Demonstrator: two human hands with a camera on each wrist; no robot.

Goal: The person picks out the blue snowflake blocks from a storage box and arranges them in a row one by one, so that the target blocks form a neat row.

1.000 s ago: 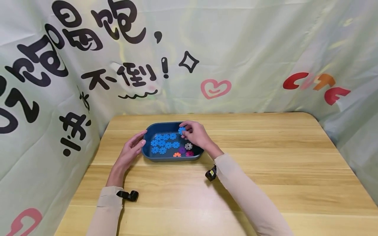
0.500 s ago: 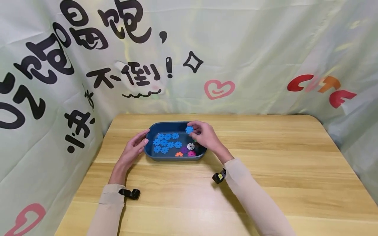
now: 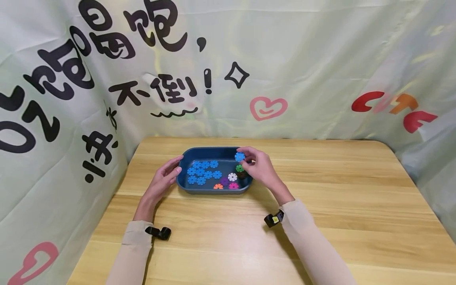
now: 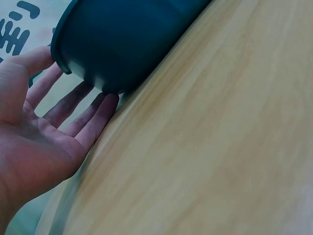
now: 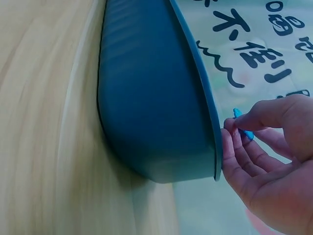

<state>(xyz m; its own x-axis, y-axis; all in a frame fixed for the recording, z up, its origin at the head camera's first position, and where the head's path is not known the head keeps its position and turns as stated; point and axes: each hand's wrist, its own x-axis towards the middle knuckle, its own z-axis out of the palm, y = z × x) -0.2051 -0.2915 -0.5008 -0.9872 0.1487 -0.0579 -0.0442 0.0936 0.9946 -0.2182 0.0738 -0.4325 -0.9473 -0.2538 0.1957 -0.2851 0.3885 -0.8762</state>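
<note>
A dark blue tray point(image 3: 210, 191) sits on the wooden table. Several blue notched snowflake discs point(image 3: 200, 171) lie at its left side. Toward the right lie single discs: green point(image 3: 240, 168), white point(image 3: 232, 177), purple point(image 3: 224, 181), pink point(image 3: 233, 185), orange point(image 3: 218, 186) and a dark one point(image 3: 242, 174) partly behind the hand. My right hand point(image 3: 263, 169) pinches one blue snowflake disc point(image 3: 240, 156) between thumb and fingers over the tray's right end; the right wrist view shows this disc edge-on point(image 5: 243, 125). My left hand point(image 3: 162, 180) touches the tray's left end with extended fingers, thumb at the rim.
The wooden table point(image 3: 338, 209) extends in front of the tray and to its right. A pale printed curtain point(image 3: 303, 71) hangs behind and on both sides. Each wrist carries a small black camera, such as the left one point(image 3: 158, 232).
My right hand has moved right along the tray with the blue disc still pinched, uncovering the green and dark discs. My left hand stays at the tray's left end. The head view has shifted slightly.
</note>
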